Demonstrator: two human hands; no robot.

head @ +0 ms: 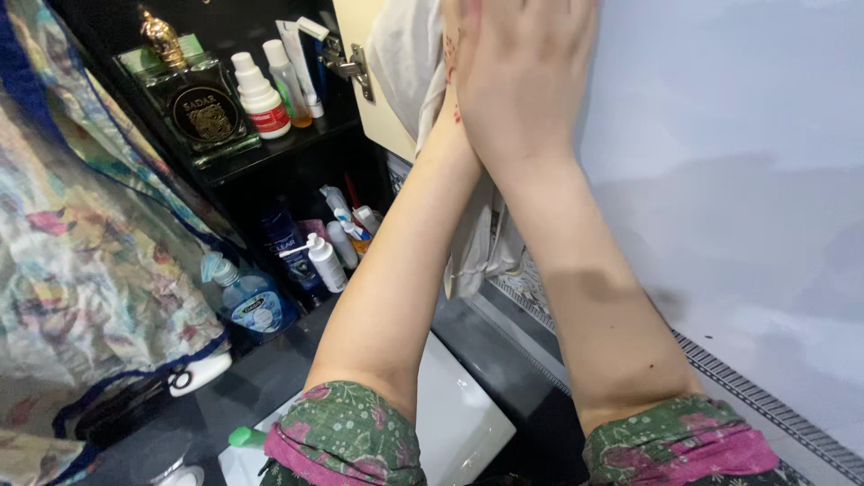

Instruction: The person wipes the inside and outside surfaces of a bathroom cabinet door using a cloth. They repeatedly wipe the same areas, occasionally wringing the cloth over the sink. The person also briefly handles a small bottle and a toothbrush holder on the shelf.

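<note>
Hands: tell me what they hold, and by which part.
Both hands press flat on a white cloth hanging against the wall, near its top. Whether any fingers grip it cannot be told; the left hand is mostly hidden behind the right.

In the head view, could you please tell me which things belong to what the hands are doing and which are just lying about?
In use:
right hand, raised flat at the top of the picture
left hand, mostly hidden behind it
white cloth, touched by both hands

Lying about:
dark square bottle on the shelf
white bottles beside it
blue pump bottle on the lower shelf
patterned fabric hanging on the left
</note>
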